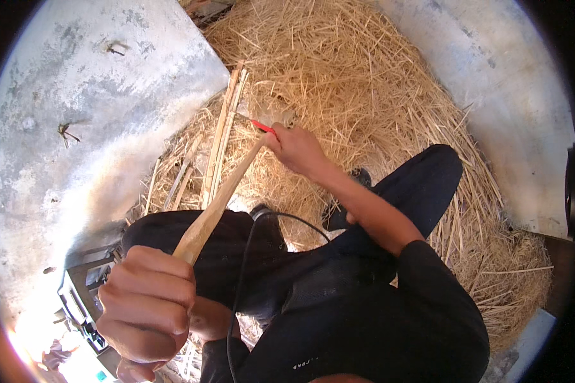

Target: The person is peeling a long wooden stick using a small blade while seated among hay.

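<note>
My left hand (pixel 148 306) is closed around the near end of a long pale wooden stick (pixel 217 204), which slants up and away toward the right. At the stick's far end, my right hand (pixel 295 148) grips a small red-handled tool (pixel 262 126), its tip at the wood. The blade or point of the tool is hidden by my fingers. Both my legs in dark trousers (pixel 402 191) are bent under the stick.
A big heap of dry straw (pixel 338 70) fills the ground ahead. Several split bamboo strips (pixel 223 127) lie on it. Grey concrete slabs (pixel 76 96) flank the straw. A black cable (pixel 246 255) runs over my lap. A dark metal frame (pixel 76 287) stands at lower left.
</note>
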Action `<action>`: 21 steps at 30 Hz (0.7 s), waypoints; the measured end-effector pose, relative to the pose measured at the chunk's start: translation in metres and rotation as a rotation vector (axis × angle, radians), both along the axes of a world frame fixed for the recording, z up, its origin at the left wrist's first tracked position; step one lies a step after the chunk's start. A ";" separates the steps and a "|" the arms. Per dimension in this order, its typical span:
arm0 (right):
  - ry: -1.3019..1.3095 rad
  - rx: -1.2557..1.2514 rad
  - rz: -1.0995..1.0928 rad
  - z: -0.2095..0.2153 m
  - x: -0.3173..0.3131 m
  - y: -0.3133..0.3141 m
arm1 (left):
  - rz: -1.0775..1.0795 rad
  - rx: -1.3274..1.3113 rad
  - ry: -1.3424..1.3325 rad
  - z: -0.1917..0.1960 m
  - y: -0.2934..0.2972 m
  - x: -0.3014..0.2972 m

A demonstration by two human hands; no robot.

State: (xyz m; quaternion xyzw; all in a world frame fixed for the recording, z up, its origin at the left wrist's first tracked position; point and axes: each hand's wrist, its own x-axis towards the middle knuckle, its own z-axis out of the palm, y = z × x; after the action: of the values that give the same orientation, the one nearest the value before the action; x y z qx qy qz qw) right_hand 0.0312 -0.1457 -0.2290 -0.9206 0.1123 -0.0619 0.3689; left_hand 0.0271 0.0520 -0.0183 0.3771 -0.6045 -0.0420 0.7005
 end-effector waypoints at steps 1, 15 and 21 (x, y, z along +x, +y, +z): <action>-0.067 0.051 0.008 0.003 0.000 0.001 | -0.013 0.008 -0.025 0.002 0.000 0.002; -0.184 0.201 0.066 -0.034 -0.012 0.009 | -0.057 0.054 -0.043 0.003 -0.004 -0.003; 0.274 0.047 -0.169 -0.136 -0.008 -0.015 | -0.057 0.037 -0.069 0.003 -0.007 -0.002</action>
State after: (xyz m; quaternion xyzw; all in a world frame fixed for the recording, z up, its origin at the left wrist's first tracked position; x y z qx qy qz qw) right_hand 0.0234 -0.1609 -0.3655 -0.8988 0.2399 0.0359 0.3651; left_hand 0.0250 0.0450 -0.0156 0.3740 -0.6379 -0.0598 0.6705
